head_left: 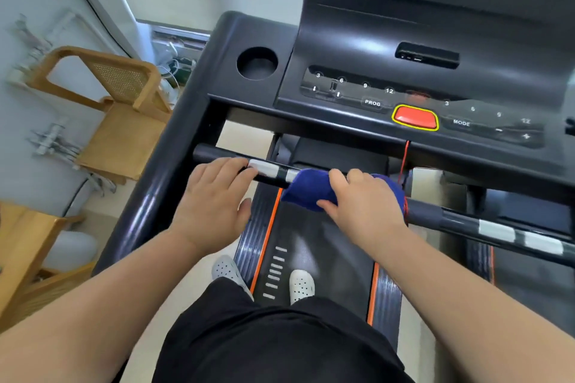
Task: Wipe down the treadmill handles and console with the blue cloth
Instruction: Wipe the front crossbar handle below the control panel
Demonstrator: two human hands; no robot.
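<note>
Head view — sole view on record.

Item: treadmill, seen from above by a person standing on its belt [314, 236], white perforated shoes visible below.

Item: front handle bar [435, 216], black, running from left to lower right under the console, with silver sensor plates [264, 167] near the left end and a second pair toward the right.

Item: blue cloth [306, 190], bunched and wrapped over the middle stretch of the bar, just right of the left sensor plates.

Item: right hand [364, 200], clasped around the cloth and the bar together, fingers over the top, thumb at the near side.

Item: left hand [217, 193], bare, fingers curled over the bar at the left sensor plates, touching no cloth; it appeared to steady the body or the bar.

Item: console [420, 93], black, above the bar, bearing numbered keys, PROG and MODE labels and a red stop button [415, 117]; a red safety cord [404, 162] hung down from it beside the cloth. Round cup holder [257, 63] at the console's left.

Item: wooden chair [109, 109], left of the machine, against the wall.

Step in hand, as judged: wiping the front bar, mid-span. The side rails and the console looked untouched by the cloth at this moment.

Next move, as judged — slide the clamped cloth along the bar with firm wraparound pressure, shifting the left hand clear of the sensor plates so they can be covered, and keep the cloth from snagging the red cord.
</note>
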